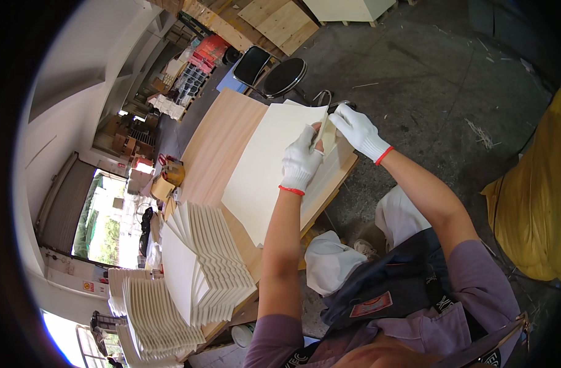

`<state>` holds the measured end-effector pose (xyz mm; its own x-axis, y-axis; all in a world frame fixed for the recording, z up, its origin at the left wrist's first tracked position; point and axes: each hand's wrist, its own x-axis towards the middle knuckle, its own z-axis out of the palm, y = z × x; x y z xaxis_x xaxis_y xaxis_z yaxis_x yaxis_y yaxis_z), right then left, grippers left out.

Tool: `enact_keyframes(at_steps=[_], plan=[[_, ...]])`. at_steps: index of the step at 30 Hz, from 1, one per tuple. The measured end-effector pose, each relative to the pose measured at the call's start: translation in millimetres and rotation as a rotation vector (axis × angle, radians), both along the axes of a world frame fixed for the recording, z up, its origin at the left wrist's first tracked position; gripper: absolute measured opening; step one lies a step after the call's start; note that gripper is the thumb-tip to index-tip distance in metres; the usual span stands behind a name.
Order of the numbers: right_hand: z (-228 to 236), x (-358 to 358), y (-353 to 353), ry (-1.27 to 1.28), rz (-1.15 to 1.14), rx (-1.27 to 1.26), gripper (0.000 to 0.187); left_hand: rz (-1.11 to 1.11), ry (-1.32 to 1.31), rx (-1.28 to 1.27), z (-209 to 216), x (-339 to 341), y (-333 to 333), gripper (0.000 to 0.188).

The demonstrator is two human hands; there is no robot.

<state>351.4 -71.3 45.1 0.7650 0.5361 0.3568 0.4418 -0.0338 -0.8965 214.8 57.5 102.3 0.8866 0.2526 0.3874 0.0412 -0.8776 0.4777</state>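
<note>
A large cream sheet (262, 165), like paper or thin card, lies on the wood-grain table with its right edge lifted. My left hand (301, 158), in a white glove with bare fingertips and a red cuff, is closed on that raised edge. At the far right corner my right hand (359, 132), gloved alike, has its fingers bent against the same edge; their tips are partly hidden. Under the lifted edge, more pale sheet material (329, 168) shows along the table's right side.
Folded cream sheets (216, 264) form a tall stack at the table's near left, with another stack (161, 319) beyond it. Tape rolls (172, 173) sit at the left edge. A black stool (285, 78) and chair (251, 64) stand past the far end. Yellow cloth (529, 196) hangs at right.
</note>
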Motion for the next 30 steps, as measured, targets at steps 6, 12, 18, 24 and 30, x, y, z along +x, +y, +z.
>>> enact_keyframes(at_steps=[6, 12, 18, 24, 30], plan=[[-2, 0, 0, 0.043, 0.031, 0.011, 0.039, 0.122, 0.135, 0.142, 12, 21, -4, 0.039], [6, -5, -3, 0.12, 0.071, 0.06, 0.043, 0.14, 0.158, 0.16, 11, 24, 5, 0.042], [5, 6, -13, 0.212, 0.215, 0.19, 0.048, 0.064, 0.144, 0.148, 6, 3, -10, 0.045], [12, 9, -35, -0.392, -0.043, -0.398, 0.048, 0.102, 0.025, -0.043, 2, -2, -8, 0.04], [24, 28, -26, -0.927, -0.004, -0.317, 0.037, 0.054, 0.09, -0.088, 0, 1, 2, 0.029]])
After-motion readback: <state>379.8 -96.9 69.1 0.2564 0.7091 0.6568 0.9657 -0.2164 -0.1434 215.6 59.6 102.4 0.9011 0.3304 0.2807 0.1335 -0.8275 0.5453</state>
